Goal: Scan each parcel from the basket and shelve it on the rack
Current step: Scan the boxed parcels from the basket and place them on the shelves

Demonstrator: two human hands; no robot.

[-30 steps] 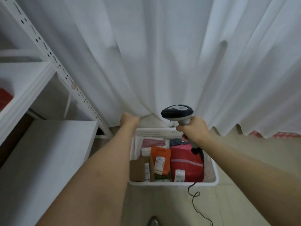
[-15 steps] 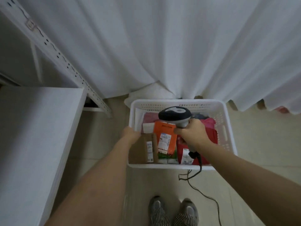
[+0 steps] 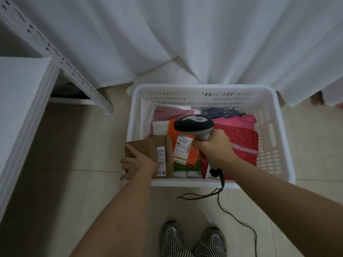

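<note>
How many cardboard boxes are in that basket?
1. The cardboard box sits at the near left corner of the basket, gripped by the left hand. More may lie hidden under the bags.

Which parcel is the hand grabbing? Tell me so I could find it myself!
Look at the white plastic basket on the floor by the curtain. At its near left corner, the left hand holds a cardboard box with a white label strip. It is the only plain brown box; beside it lies an orange bag, and the other parcels are pink or red bags.
</note>
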